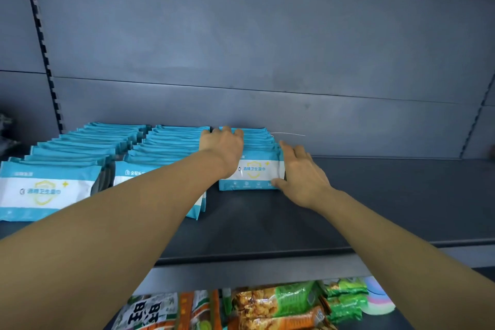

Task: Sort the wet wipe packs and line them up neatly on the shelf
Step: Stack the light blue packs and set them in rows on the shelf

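— While both arms reach in over the front edge of the shelf, where do the wet wipe packs sit?

— In three rows running from front to back wall on the shelf's left half. The left row starts nearest the left edge, the middle row is just beside it, and the right row lies about mid-shelf, set further back from the front edge than the other two. Each pack is teal with a white band and a yellow shield mark.

— And the left hand?

— It lies on top of the right row near the back wall, fingers bent down over the rearmost packs, touching them. Whether they truly grip a pack, I cannot tell.

— The right hand?

— Flat against the right side of that row, fingers straight and slightly apart, thumb at the front pack's lower right corner.

— Anything else?

— Below the front edge, snack bags in orange, green and white lie on a lower level. A slotted upright runs up the back wall at the left
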Demonstrator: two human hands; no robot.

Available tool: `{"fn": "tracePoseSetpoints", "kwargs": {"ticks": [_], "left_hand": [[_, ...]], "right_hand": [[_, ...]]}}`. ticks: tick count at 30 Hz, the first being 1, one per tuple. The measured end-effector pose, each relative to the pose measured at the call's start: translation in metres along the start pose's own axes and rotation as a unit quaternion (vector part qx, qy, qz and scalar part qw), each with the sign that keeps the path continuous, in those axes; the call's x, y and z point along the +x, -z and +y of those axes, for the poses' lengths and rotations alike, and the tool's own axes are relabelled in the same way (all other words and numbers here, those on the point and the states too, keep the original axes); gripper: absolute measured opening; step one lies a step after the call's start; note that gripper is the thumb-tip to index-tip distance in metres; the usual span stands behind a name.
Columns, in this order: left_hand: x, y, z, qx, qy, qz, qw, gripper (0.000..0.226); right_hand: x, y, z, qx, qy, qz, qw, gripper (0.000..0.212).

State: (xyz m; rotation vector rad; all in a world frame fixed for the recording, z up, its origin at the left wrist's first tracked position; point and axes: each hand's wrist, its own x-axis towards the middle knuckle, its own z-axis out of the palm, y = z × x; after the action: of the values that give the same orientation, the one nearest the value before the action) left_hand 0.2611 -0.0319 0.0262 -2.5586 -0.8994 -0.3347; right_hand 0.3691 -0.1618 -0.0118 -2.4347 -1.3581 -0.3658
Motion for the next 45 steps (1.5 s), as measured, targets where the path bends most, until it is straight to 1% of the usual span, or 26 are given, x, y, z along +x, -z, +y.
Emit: {"fn": "tracePoseSetpoints", "kwargs": {"ticks": [5, 9, 14, 17, 19, 22, 25, 31, 35, 37, 42, 45], "left_hand": [[-0.024, 0.024, -0.013, -0.027, -0.015, 0.063, 0.997, 0.048], [-0.066, 0.044, -0.024, -0.079, -0.015, 0.083, 0.993, 0.040], [-0.148, 0.058, -0.033, -0.130, -0.002, 0.050, 0.990, 0.039], [-0.198, 0.052, -0.039, -0.176, 0.038, 0.012, 0.984, 0.034], [-0.233, 0.041, -0.044, -0.188, 0.062, -0.028, 0.980, 0.032], [-0.289, 0.012, -0.049, -0.193, 0.094, -0.086, 0.973, 0.028], [-0.343, -0.024, -0.056, -0.187, 0.128, -0.138, 0.964, 0.023], [-0.438, -0.100, -0.079, -0.211, 0.175, -0.245, 0.930, 0.024], [-0.492, -0.158, -0.100, -0.204, 0.175, -0.291, 0.918, 0.025], [-0.517, -0.191, -0.112, -0.192, 0.175, -0.312, 0.914, 0.029], [-0.571, -0.272, -0.140, -0.210, 0.164, -0.392, 0.880, 0.029], [-0.599, -0.320, -0.149, -0.201, 0.159, -0.424, 0.869, 0.033]], "right_hand": [[-0.025, 0.023, -0.015, -0.020, 0.027, 0.025, 0.999, 0.062], [-0.053, 0.044, -0.034, -0.019, 0.047, 0.040, 0.998, 0.055], [-0.103, 0.060, -0.067, 0.013, 0.085, 0.046, 0.995, 0.047], [-0.143, 0.052, -0.088, 0.039, 0.107, 0.020, 0.993, 0.047], [-0.169, 0.039, -0.101, 0.061, 0.126, -0.004, 0.990, 0.045], [-0.205, 0.008, -0.122, 0.085, 0.151, -0.057, 0.983, 0.040], [-0.241, -0.028, -0.144, 0.086, 0.166, -0.100, 0.977, 0.030], [-0.304, -0.108, -0.183, 0.085, 0.179, -0.216, 0.956, 0.036], [-0.342, -0.170, -0.209, 0.076, 0.161, -0.283, 0.942, 0.037], [-0.358, -0.205, -0.225, 0.067, 0.149, -0.316, 0.935, 0.036], [-0.399, -0.293, -0.266, 0.048, 0.120, -0.391, 0.911, 0.042], [-0.424, -0.346, -0.281, 0.048, 0.098, -0.432, 0.895, 0.043]]}}
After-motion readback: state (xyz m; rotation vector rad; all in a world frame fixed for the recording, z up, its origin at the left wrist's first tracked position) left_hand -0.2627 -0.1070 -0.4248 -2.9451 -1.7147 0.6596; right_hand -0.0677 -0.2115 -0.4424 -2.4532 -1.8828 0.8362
